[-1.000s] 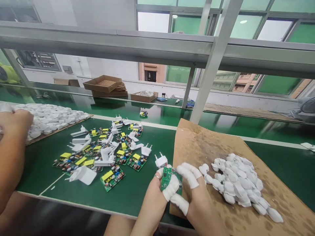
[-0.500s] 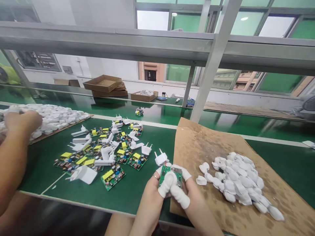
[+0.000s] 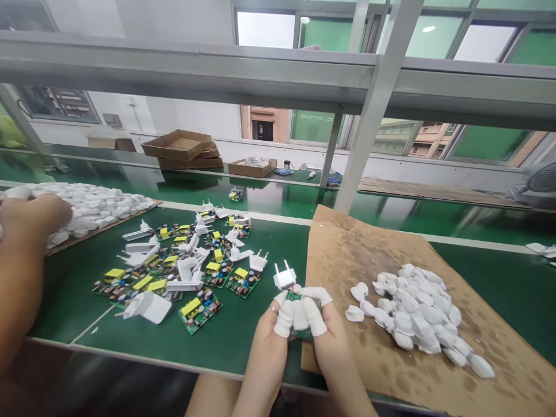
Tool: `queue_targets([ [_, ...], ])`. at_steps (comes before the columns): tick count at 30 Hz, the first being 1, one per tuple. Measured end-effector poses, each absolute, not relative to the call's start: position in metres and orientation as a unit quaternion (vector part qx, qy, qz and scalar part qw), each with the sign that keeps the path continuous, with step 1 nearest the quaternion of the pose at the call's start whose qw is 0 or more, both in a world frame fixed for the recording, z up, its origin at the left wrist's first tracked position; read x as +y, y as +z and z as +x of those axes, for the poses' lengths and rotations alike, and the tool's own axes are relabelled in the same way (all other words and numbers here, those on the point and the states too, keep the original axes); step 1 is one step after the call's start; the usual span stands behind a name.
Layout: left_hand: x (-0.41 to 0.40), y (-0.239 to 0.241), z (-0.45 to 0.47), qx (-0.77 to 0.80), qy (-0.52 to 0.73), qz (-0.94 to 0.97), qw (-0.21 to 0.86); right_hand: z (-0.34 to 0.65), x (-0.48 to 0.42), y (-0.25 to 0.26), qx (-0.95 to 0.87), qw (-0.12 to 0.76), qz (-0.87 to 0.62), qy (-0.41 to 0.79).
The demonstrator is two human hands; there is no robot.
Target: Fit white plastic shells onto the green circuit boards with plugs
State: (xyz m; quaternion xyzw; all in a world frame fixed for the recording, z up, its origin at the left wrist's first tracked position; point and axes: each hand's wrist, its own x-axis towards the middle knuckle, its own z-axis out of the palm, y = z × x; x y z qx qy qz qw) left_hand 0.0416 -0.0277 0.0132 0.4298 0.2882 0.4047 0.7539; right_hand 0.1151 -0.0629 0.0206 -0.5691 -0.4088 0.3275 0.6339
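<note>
The circuit board point(image 3: 294, 296) is held at the near edge of the worktop point(image 3: 230, 347), just beside the left edge of a cardboard sheet point(image 3: 343, 249). A white piece point(image 3: 299, 319) now lies over much of its upward face, where half a second ago more of the green showed. The left hand point(image 3: 274, 330) and the right hand point(image 3: 328, 330) both grip the board, fingers drawn in close around it and both thumbs, in white covers, set against the white piece. A second ago the right hand was spread apart beside the board; now it closes in from its own side, so the work appears to have turned to pressing the piece against the board. What lies beneath the piece is hidden.

Just beyond the fingers, a white plug point(image 3: 284, 278) stands out with its two pins pointing away; a bit of red wire shows between it and the board. To the right, a heap of white pieces point(image 3: 417, 307) sits on the sheet. To the left lie more boards with yellow parts, mixed with plugs, the nearest being a separate board point(image 3: 200, 313). Farther left, another person's hand point(image 3: 41, 214) is over a second spread of white pieces point(image 3: 99, 208).
</note>
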Motion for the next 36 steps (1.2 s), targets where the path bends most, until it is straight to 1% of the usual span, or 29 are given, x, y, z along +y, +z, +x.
queue_targets([
  [6, -0.027, 0.015, 0.044, 0.313, 0.401, 0.4, 0.762, 0.117, -0.063, 0.02, -0.41, 0.609, -0.566, 0.374],
  [11, -0.027, 0.018, 0.044, 0.304, 0.406, 0.374, 0.776, 0.12, -0.066, 0.017, -0.468, 0.59, -0.555, 0.353],
  [14, -0.028, 0.019, 0.043, 0.299, 0.406, 0.367, 0.782, 0.121, -0.07, 0.016, -0.471, 0.586, -0.544, 0.372],
  [18, -0.029, 0.02, 0.043, 0.283, 0.398, 0.4, 0.776, 0.122, -0.071, 0.014, -0.407, 0.623, -0.526, 0.412],
  [23, -0.029, 0.019, 0.04, 0.264, 0.365, 0.473, 0.757, 0.125, -0.066, 0.011, -0.322, 0.663, -0.527, 0.423],
  [28, -0.031, 0.022, 0.038, 0.248, 0.377, 0.421, 0.787, 0.124, -0.066, 0.012, -0.304, 0.684, -0.491, 0.445],
  [31, -0.033, 0.027, 0.039, 0.257, 0.393, 0.367, 0.803, 0.124, -0.07, 0.017, -0.362, 0.655, -0.49, 0.448],
  [34, -0.032, 0.029, 0.039, 0.272, 0.387, 0.363, 0.803, 0.125, -0.075, 0.021, -0.439, 0.604, -0.534, 0.395],
  [36, -0.03, 0.028, 0.039, 0.273, 0.381, 0.367, 0.803, 0.126, -0.077, 0.023, -0.476, 0.587, -0.543, 0.365],
])
